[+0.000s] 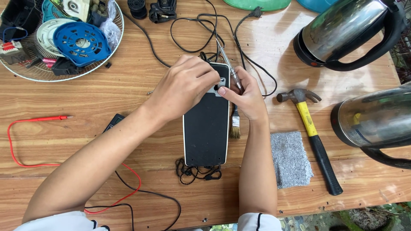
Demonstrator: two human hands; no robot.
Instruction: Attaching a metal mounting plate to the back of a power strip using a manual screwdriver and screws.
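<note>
Black flat device [206,128], pale-rimmed, lengthwise at centre of wooden counter [128,90]. Left hand [182,87] curled over its far end, fingers closed on small metal part there. Right hand [246,97] beside it, fingers pinched round clear-handled screwdriver [229,66], tip at same end. Small paintbrush [235,123] touching device's right edge. Grey cloth [291,159] and yellow-handled hammer [311,137] to right. Two steel kettles [346,32] far right. Red probe lead [38,119] left. Fan grille tray [60,75] of parts top left.

We lose the black device's [206,128] top under both hands; the kettle [376,122] at three o'clock is edge-cropped.
</note>
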